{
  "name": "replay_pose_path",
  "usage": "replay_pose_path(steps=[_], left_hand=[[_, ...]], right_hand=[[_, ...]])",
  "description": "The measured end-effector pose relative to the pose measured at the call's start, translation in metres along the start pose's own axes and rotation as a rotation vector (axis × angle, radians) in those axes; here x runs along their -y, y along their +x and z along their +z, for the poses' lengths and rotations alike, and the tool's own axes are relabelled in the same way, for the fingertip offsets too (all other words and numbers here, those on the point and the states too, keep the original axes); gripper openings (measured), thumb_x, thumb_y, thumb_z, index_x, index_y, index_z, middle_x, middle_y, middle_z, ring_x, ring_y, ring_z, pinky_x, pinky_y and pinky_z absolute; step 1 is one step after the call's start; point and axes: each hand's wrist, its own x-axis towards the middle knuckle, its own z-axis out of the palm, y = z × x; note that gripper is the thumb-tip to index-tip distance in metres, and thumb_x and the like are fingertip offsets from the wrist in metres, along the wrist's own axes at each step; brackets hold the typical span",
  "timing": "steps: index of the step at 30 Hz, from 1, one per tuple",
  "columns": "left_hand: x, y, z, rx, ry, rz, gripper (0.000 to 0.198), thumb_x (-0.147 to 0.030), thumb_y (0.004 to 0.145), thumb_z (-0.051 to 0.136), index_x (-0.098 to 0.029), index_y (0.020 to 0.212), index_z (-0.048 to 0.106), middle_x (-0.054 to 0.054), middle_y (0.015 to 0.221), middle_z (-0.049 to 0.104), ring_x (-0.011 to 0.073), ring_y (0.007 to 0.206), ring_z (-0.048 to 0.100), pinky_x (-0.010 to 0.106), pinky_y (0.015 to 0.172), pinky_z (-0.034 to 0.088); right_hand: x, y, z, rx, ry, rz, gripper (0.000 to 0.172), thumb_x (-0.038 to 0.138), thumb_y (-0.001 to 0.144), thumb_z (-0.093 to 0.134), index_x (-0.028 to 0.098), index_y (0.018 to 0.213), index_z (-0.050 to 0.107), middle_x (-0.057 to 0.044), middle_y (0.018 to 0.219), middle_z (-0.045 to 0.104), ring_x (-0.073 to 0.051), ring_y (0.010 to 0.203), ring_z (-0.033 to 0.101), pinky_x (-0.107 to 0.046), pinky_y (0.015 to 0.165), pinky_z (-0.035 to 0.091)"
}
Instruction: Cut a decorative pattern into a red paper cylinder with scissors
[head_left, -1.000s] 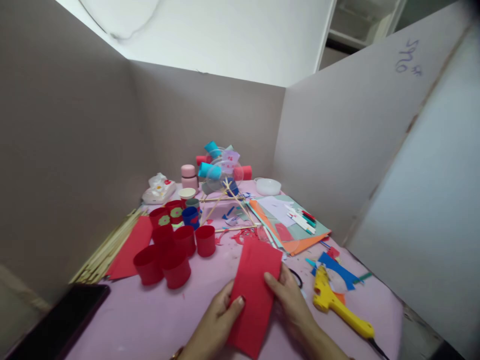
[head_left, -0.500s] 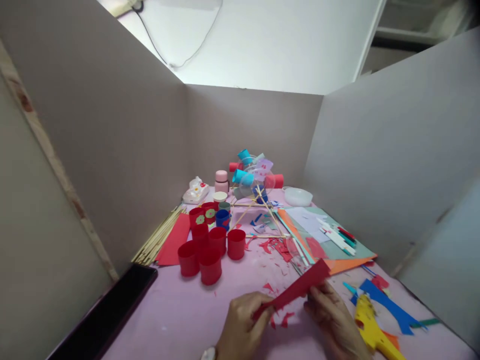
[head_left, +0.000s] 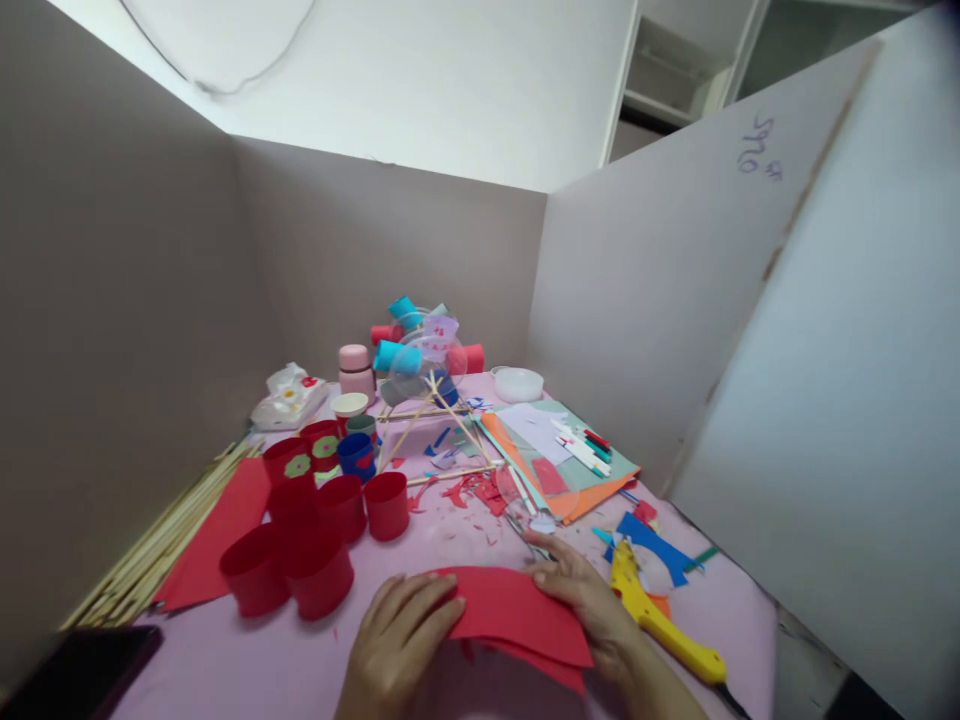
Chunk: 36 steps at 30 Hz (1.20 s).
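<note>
A red paper strip [head_left: 517,612] is stretched between my hands near the front of the table, bowed, with a second red layer showing under its lower edge. My left hand [head_left: 401,635] grips its left end, fingers over the top. At the right end, my right hand [head_left: 589,605] pinches the paper with one finger sticking out past it. To the left stand several red paper cups [head_left: 321,575], two of them bearing green flowers, and a blue cup [head_left: 355,456] with a red heart.
A yellow glue gun [head_left: 660,620] lies right of my right hand, by blue paper scraps [head_left: 652,545]. Coloured sheets with markers [head_left: 589,450] are at the right. Behind is a stick-framed wheel [head_left: 431,360] with paper cups. Bamboo sticks [head_left: 161,540] and a phone [head_left: 90,670] are left.
The red paper was narrow and slanted; it now lies broad side up, bowed between both hands. My view has swung right, shifting the table's things left.
</note>
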Motion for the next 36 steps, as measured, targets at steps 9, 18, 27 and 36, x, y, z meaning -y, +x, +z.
replay_pose_path(steps=[9,18,27,36], left_hand=[[0.009,0.0,0.007,-0.016,0.001,-0.092,0.04,-0.005,0.088,0.037,-0.026,0.117,0.055,0.007,0.123,0.055,0.0211,0.117,0.047,0.035,0.096,0.04],[-0.01,0.004,0.02,0.165,0.031,-0.559,0.055,-0.032,0.094,0.034,-0.02,0.145,0.015,0.02,0.15,0.029,0.0321,0.138,0.029,0.058,0.103,0.037],[0.007,0.075,0.07,0.437,0.101,-0.718,0.049,-0.035,0.09,0.053,-0.018,0.134,0.042,0.014,0.145,0.04,0.0331,0.133,0.038,0.058,0.103,0.035],[0.02,0.102,0.095,0.41,0.288,-0.917,0.042,-0.032,0.086,0.059,-0.02,0.126,0.05,0.01,0.139,0.045,0.0314,0.124,0.045,0.058,0.101,0.035]], right_hand=[[0.0,0.001,-0.007,0.09,-0.12,0.107,0.052,0.021,0.048,0.089,0.011,0.095,0.068,-0.001,0.063,0.07,-0.014,0.054,0.065,-0.023,0.057,0.047],[0.005,0.009,-0.008,-0.09,0.063,-0.157,0.045,0.03,0.056,0.087,0.02,0.093,0.064,0.002,0.072,0.074,-0.014,0.063,0.069,-0.022,0.06,0.051],[0.023,0.003,-0.006,-0.223,0.224,-0.23,0.061,0.019,0.054,0.088,0.019,0.108,0.06,0.001,0.077,0.077,-0.016,0.06,0.071,-0.023,0.049,0.056],[0.031,-0.001,-0.004,-0.241,0.286,-0.209,0.083,0.02,0.046,0.091,0.019,0.121,0.056,0.001,0.075,0.077,-0.019,0.058,0.072,-0.023,0.047,0.058]])
